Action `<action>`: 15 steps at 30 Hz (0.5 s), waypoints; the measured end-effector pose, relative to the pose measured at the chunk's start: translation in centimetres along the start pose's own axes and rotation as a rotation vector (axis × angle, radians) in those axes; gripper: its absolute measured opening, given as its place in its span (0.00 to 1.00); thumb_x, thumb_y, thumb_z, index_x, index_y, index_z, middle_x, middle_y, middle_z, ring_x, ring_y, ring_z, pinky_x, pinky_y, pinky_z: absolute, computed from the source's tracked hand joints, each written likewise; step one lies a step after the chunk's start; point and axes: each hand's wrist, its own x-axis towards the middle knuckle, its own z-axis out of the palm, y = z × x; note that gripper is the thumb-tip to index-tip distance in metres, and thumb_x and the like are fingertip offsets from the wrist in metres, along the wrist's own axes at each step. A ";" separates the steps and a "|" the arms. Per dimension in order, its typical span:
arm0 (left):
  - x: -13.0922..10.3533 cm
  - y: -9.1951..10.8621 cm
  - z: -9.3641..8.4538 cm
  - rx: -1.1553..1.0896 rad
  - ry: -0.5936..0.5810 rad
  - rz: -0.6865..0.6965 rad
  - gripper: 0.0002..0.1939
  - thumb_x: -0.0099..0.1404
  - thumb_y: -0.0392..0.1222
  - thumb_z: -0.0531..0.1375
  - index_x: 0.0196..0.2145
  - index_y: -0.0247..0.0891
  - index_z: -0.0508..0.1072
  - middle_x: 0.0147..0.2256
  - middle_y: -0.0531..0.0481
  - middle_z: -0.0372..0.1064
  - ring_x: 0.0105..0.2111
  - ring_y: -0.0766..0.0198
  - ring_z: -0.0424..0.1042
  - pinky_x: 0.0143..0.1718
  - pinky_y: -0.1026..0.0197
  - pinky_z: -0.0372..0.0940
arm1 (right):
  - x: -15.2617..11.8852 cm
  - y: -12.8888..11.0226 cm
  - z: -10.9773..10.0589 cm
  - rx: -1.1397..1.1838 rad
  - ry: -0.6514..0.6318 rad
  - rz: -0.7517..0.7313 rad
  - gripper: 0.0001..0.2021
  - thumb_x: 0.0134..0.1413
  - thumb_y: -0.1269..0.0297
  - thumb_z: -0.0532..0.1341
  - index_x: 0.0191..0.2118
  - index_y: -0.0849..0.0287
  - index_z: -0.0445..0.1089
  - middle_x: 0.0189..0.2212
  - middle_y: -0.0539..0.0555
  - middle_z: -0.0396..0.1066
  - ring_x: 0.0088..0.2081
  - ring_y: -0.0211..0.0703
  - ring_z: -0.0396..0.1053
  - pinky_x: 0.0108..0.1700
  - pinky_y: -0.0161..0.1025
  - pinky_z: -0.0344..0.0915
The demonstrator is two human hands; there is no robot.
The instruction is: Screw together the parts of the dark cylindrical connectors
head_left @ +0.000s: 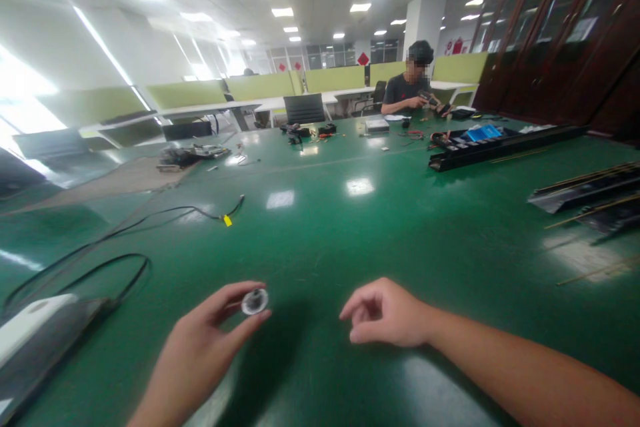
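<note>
Between the thumb and fingers of my left hand (213, 330) is a small round object (255, 301) with a pale, shiny rim and a dark centre. It is held above the green tabletop (310, 247). To its right, my right hand (383, 313) hovers over the same surface with curled fingers. A gap shows between its thumb and index finger, and nothing is visible in it.
A black cable (185, 208) with a yellow tag (227, 220) lies at left, beyond a white and dark device (45, 333). Long black channels (505, 145) and thin rods lie at right. A person (407, 90) sits across the table, handling a dark item.
</note>
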 end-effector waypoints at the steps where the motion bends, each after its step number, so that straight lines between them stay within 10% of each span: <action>1: 0.8 1.0 1.3 -0.033 -0.065 0.024 0.18 0.58 0.54 0.66 0.44 0.44 0.76 0.38 0.51 0.77 0.35 0.59 0.77 0.39 0.59 0.74 | 0.1 -0.1 -0.1 -0.022 0.067 -0.005 0.16 0.43 0.63 0.73 0.39 0.64 0.77 0.27 0.52 0.74 0.27 0.36 0.69 0.33 0.34 0.65; 7: 3.2 5.2 7.4 -0.135 -0.159 0.264 0.13 0.62 0.40 0.64 0.46 0.46 0.75 0.41 0.51 0.74 0.41 0.62 0.74 0.44 0.60 0.71 | 0.6 -0.4 -0.3 -0.091 0.304 -0.032 0.14 0.46 0.68 0.68 0.42 0.63 0.75 0.26 0.49 0.72 0.26 0.35 0.65 0.31 0.34 0.63; 15: 2.3 1.9 9.6 -0.144 -0.114 0.370 0.18 0.63 0.38 0.63 0.51 0.45 0.73 0.44 0.48 0.73 0.43 0.62 0.73 0.45 0.61 0.69 | 0.6 -0.3 0.0 -0.132 0.353 0.020 0.21 0.46 0.70 0.67 0.49 0.63 0.74 0.29 0.51 0.75 0.27 0.36 0.68 0.33 0.34 0.65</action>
